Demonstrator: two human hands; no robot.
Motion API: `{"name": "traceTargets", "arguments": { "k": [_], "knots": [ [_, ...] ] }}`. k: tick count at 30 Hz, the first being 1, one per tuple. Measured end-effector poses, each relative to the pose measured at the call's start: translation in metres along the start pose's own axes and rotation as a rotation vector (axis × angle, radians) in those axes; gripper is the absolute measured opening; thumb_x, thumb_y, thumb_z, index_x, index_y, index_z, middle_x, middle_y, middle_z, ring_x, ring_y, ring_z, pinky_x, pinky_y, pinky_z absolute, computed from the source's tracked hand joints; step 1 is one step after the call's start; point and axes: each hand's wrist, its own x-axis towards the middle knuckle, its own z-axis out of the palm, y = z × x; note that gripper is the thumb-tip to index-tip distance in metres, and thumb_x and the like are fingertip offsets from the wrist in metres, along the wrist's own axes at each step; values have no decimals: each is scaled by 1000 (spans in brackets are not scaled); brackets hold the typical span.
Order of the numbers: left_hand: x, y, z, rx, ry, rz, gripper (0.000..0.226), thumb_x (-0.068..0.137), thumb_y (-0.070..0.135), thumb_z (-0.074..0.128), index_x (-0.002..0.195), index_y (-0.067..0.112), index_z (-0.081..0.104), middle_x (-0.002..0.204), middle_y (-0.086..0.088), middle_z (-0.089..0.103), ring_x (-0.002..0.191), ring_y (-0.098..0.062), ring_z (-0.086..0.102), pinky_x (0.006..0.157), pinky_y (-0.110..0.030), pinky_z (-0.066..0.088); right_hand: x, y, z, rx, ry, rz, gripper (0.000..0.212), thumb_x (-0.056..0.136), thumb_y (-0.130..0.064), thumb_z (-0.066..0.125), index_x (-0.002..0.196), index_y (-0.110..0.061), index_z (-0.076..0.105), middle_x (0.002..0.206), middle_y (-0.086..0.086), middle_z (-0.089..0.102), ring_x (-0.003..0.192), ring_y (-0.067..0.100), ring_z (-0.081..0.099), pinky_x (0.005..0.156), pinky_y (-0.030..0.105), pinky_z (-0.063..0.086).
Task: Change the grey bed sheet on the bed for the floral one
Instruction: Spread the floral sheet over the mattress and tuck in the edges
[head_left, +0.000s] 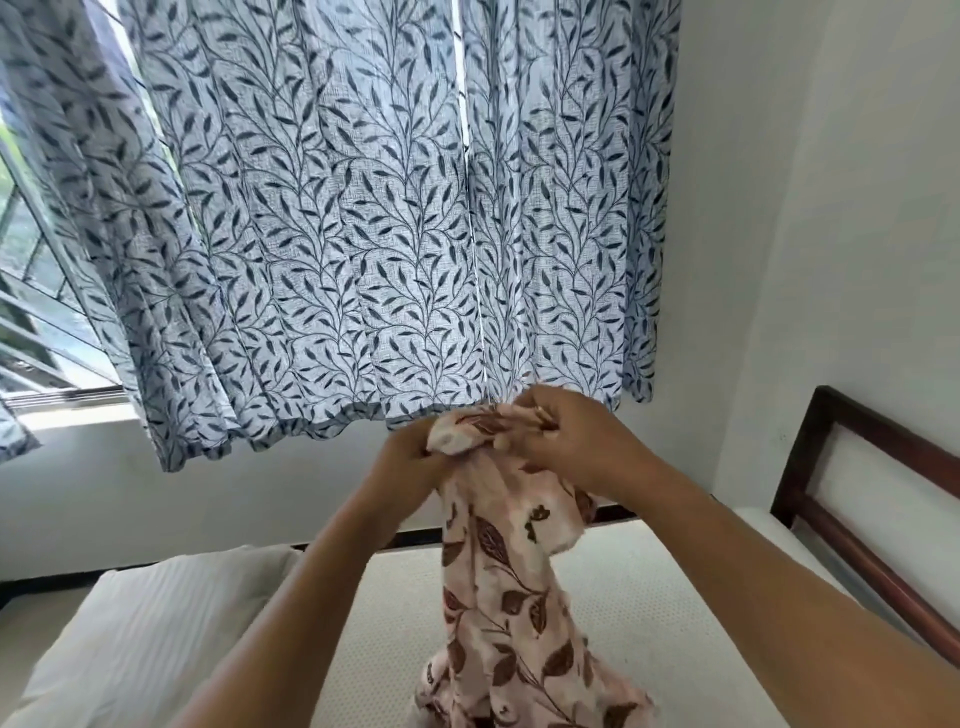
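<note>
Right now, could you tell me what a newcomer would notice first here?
Leaf-print curtains fill the upper frame. At centre, the left hand and right hand grip the bunched top of the floral sheet, which hangs down onto the bare mattress.

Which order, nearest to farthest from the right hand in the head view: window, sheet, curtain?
1. sheet, gripped in the right hand.
2. curtain, just behind the hand.
3. window, far left.

arms: both raised forward | left hand (410, 453): grips floral sheet (498, 597) | right hand (576, 441): pinches it
</note>
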Motion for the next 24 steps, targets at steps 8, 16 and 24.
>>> {"name": "traceTargets", "arguments": {
  "k": [8, 16, 24],
  "knots": [
    [0, 40, -68, 264, 91, 128, 16, 76, 15, 85, 80, 20, 71, 66, 4, 68, 60, -9, 60, 55, -25, 48, 8, -13, 10, -76, 175, 76, 18, 100, -25, 59, 85, -22, 69, 82, -2, 68, 76, 19, 63, 66, 31, 46],
    [-33, 123, -184, 345, 647, 382, 24, 75, 34, 75, 83, 14, 66, 72, -4, 66, 63, -23, 62, 59, -41, 54, 43, -128, 35, 999, 171, -4, 30, 107, -30, 50, 123, -14, 69, 117, 12, 74, 109, 33, 71, 97, 55, 55],
    [-52, 123, -229, 261, -23, 172, 51, 68, 16, 89, 115, 24, 70, 103, 1, 77, 95, -13, 73, 85, -34, 60, 56, -194, 62, 706, -147, -183, 21, 100, -8, 58, 100, -12, 79, 100, 15, 77, 90, 29, 75, 84, 42, 62]
  ]
}}
